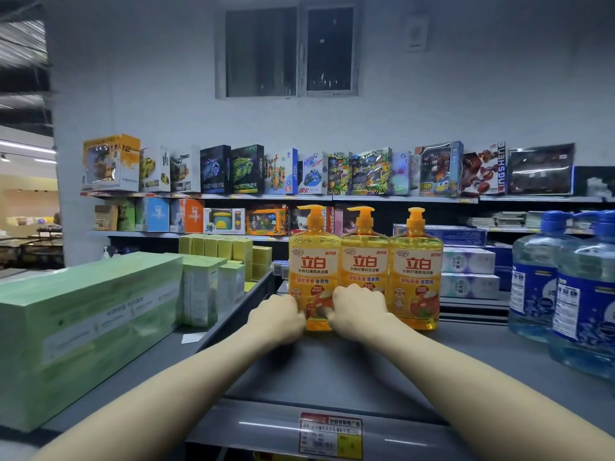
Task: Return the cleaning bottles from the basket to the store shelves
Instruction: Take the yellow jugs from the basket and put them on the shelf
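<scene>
The light is dim and bluish overhead, brighter only far left where warm ceiling strips [26, 146] glow. The window [289, 51] is dark. Glare streaks the near shelf edge [266, 424]. The wide lens bends the sides; the far toy boxes [253, 169] look soft, and the ceiling at upper left is smeared with blur.

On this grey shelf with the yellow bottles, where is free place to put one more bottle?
Bare shelf lies between the right yellow bottle and the blue bottles, and in front of the row. Left of the left yellow bottle, held by the left hand and right hand, green boxes crowd close.
</scene>
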{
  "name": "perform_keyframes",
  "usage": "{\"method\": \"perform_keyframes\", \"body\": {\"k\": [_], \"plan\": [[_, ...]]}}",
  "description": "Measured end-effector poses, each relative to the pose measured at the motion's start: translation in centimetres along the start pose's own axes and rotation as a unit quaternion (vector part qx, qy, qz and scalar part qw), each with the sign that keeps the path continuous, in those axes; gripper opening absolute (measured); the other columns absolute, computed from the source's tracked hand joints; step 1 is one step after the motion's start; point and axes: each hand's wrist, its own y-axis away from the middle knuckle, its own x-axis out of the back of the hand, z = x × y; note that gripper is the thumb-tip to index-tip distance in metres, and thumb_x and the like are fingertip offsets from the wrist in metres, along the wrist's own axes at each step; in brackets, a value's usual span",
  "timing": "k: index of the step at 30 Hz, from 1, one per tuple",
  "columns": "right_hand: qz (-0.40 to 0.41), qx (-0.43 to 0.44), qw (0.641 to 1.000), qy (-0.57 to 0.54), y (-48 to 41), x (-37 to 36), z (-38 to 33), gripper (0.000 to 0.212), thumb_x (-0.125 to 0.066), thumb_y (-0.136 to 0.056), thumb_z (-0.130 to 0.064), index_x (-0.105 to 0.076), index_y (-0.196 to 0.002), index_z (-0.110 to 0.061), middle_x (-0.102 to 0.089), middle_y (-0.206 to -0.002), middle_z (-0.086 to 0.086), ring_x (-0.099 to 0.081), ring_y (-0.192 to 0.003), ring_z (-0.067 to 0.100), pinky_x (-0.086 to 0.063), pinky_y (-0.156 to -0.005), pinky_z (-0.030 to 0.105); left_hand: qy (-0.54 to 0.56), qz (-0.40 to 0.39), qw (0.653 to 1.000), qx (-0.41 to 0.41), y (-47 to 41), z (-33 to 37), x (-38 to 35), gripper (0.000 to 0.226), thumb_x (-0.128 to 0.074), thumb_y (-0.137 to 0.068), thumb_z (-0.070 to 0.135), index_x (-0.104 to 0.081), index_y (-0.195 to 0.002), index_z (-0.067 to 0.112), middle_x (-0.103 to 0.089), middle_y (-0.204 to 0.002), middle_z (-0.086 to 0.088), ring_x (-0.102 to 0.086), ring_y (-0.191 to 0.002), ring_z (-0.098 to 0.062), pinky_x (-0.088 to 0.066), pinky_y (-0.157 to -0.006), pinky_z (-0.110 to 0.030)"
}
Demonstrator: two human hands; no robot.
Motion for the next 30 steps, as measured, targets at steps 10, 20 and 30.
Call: {"method": "perform_keyframes", "body": {"k": [10,20,30], "plan": [[0.014,-0.02,1.0,-0.002,-1.5,-1.0,-0.3,0.04,-0.046,-0.107,-0.049,-0.065,-0.125,-0.019,-0.068,-0.123,0.008,-0.068,-0.11,0.032,-0.049,-0.092,0.044,0.015,-0.005,1.0,0.025,-3.2,-0.2,-1.4,0.046,-0.05,-0.104,0.04,-0.056,-0.141,0.013,-0.065,-0.139,-0.012,-0.062,-0.127,-0.036,-0.054,-0.103,-0.044],[0.024,-0.019,0.999,0.011,-1.9,-2.1,-0.8,0.036,-0.049,-0.106,-0.045,-0.065,-0.124,-0.018,-0.068,-0.123,0.009,-0.068,-0.112,0.034,-0.051,-0.09,0.045,0.103,-0.019,0.994,0.015,-5.3,-1.2,-3.0,0.047,-0.052,-0.1,0.033,-0.053,-0.142,0.011,-0.068,-0.135,-0.012,-0.066,-0.119,-0.034,-0.057,-0.1,-0.043],[-0.01,-0.027,0.999,-0.02,-1.2,-2.1,-0.5,0.041,-0.045,-0.105,-0.049,-0.065,-0.123,-0.017,-0.067,-0.124,0.01,-0.066,-0.112,0.034,-0.051,-0.094,0.047,0.1,-0.024,0.994,0.023,-5.5,-1.4,-2.8,0.053,-0.049,-0.098,0.046,-0.052,-0.139,0.013,-0.068,-0.133,-0.012,-0.065,-0.12,-0.035,-0.056,-0.101,-0.047]]}}
